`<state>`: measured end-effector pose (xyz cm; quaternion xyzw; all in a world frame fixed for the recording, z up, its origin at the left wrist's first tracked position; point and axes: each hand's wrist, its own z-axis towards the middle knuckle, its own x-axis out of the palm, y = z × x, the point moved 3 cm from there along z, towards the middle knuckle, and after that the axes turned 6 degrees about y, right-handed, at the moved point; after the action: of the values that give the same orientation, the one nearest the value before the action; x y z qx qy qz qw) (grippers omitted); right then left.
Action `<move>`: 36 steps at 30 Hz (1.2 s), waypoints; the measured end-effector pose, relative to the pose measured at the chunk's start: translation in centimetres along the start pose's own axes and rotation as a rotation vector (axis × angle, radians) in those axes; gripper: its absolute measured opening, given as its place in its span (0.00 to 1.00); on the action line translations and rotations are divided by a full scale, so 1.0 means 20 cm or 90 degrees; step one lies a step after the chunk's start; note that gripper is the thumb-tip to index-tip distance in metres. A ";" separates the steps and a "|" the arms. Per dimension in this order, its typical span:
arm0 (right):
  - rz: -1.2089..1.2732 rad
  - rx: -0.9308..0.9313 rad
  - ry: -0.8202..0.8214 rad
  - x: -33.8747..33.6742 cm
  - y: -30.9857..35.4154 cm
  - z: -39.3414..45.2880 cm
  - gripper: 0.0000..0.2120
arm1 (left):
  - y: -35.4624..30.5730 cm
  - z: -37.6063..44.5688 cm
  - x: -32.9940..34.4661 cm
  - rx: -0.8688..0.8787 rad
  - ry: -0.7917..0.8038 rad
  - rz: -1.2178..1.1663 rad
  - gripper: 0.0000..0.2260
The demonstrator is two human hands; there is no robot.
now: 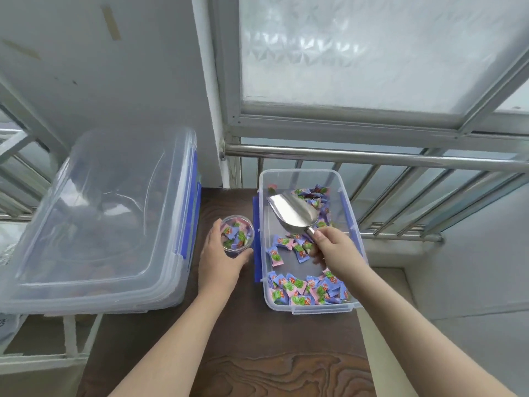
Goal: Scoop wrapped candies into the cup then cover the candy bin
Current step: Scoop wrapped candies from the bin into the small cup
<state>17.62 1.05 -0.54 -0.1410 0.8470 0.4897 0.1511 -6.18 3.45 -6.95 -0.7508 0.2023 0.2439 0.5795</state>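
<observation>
L hand (221,257) wrapped round cup (238,235), candies inside; R hand (333,246) clenched on scoop (292,212) handle, scoop empty over open bin (350,224).

The scoop (292,212) handle is hidden inside the right hand (333,247); print on nearby candies (303,290) is too small to read.

The small wrapped candies (303,290) are blue and pink with green and red print. The clear rectangular plastic candy bin (310,308) has blue latches, as does the clear plastic lidded box (94,213). The scoop (292,212) is shiny silver metal. The wooden table (229,353) is dark brown with swirling grain.
</observation>
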 end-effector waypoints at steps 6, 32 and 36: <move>0.146 0.151 -0.088 0.13 -0.23 0.18 0.11 | -0.02 0.00 -0.01 0.022 -0.012 0.027 0.43; -0.021 0.106 -0.033 0.25 -0.19 0.19 0.16 | -0.08 0.00 -0.03 -0.012 0.031 0.080 0.46; -0.010 0.087 -0.043 0.21 -0.18 0.14 0.15 | -0.11 -0.01 -0.04 -0.038 0.049 0.095 0.49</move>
<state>15.56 1.31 -6.27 -0.1203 0.8718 0.4341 0.1923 -5.45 3.79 -4.66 -0.7596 0.2723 0.2631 0.5287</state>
